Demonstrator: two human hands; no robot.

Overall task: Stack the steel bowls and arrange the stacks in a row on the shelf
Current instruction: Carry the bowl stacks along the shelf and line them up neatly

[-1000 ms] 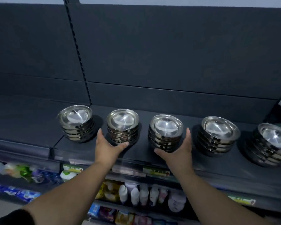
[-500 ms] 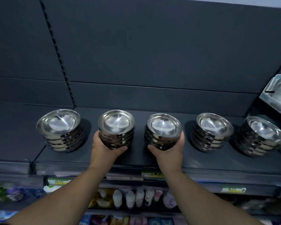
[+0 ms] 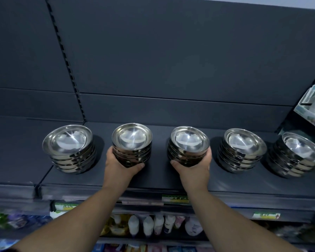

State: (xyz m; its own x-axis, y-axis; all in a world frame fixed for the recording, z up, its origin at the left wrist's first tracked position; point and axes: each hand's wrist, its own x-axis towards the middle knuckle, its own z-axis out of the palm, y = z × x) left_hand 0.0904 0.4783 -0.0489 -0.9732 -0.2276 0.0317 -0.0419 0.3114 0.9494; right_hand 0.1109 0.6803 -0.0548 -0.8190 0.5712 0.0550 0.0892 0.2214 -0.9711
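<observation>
Shelf [image 3: 171, 180]: five stacks of steel bowls in a row, stacking apparently done; left hand [image 3: 119, 167] grips the second stack [image 3: 132, 144], right hand [image 3: 195, 168] the third stack [image 3: 188, 146], likely only spacing left.

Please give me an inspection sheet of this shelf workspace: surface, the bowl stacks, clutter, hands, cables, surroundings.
Surface: dark shelf, bare between the stacks.
Job's things: five stacks of steel bowls in a row: far-left stack, second stack, middle stack, fourth stack, far-right stack, which is partly cut by the frame edge.
Clutter: nothing seen on this shelf.
Hands: left hand cups the second stack; right hand cups the middle stack, fingers wrapped round the lower bowls.
Cables: nothing seen.
Surroundings: dark back panel; bottles and blurred packets on the lower shelf; price labels on the shelf edge; a pale boxed item at upper right.
</observation>
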